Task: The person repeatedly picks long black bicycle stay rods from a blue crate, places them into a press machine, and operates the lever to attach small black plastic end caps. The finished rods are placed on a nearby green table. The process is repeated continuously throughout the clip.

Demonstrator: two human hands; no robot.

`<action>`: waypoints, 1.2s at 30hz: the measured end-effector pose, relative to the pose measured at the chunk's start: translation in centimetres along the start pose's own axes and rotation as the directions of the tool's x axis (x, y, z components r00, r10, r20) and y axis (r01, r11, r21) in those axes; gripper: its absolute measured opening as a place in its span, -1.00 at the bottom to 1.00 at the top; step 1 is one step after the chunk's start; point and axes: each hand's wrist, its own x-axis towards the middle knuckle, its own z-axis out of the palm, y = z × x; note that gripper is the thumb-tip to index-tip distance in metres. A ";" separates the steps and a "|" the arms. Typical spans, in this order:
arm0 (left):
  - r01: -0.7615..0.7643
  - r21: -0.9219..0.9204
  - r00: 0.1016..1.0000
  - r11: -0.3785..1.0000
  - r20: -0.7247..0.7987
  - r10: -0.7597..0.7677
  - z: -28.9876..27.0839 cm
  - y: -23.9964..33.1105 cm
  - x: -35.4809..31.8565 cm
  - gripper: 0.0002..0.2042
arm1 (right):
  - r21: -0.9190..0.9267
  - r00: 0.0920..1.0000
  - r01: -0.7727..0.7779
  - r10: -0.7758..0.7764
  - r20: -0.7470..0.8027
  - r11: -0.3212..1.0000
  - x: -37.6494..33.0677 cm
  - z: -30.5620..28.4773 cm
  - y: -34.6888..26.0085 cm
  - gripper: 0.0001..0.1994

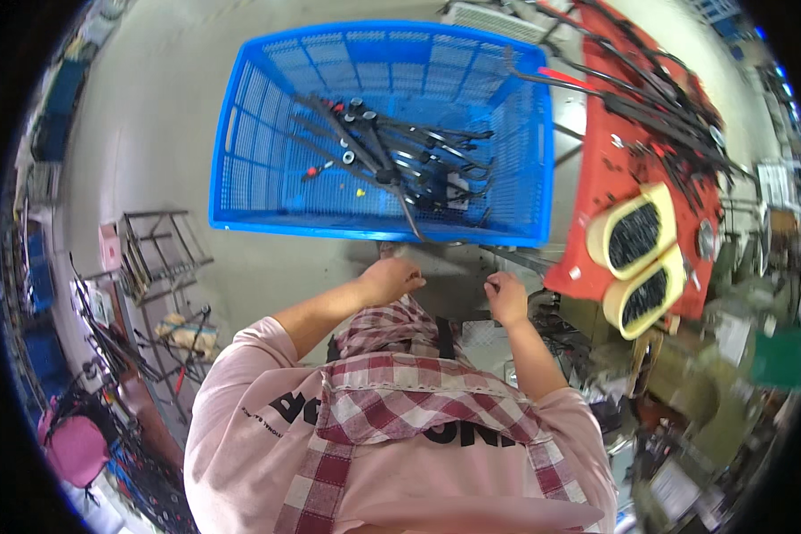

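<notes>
My left hand (392,279) is just below the near rim of a blue plastic crate (383,230), apart from it, with its fingers curled in. Across from it, my right hand (508,299) is also closed, thumb and fingers drawn together. Whatever either hand may hold is hidden or too small to name. Inside the crate lies a loose pile of black metal rod assemblies (383,160) with round silver ends and a few red bits. One bent black rod (409,218) reaches over the near rim.
To the right stands a red-topped table (587,240) bearing a heap of black rods (659,107) and two cream bins (654,298) of small dark parts. Metal racks (165,254) stand at left, near a pink round seat (73,449). Boxes and clutter fill the lower right.
</notes>
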 end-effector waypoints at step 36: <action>0.845 -0.086 0.528 0.528 0.286 -0.799 -7.6 -22.4 17.1 -0.43 | -0.348 0.616 -0.037 0.296 0.730 0.937 -15.4 -15.0 -10.4 -0.66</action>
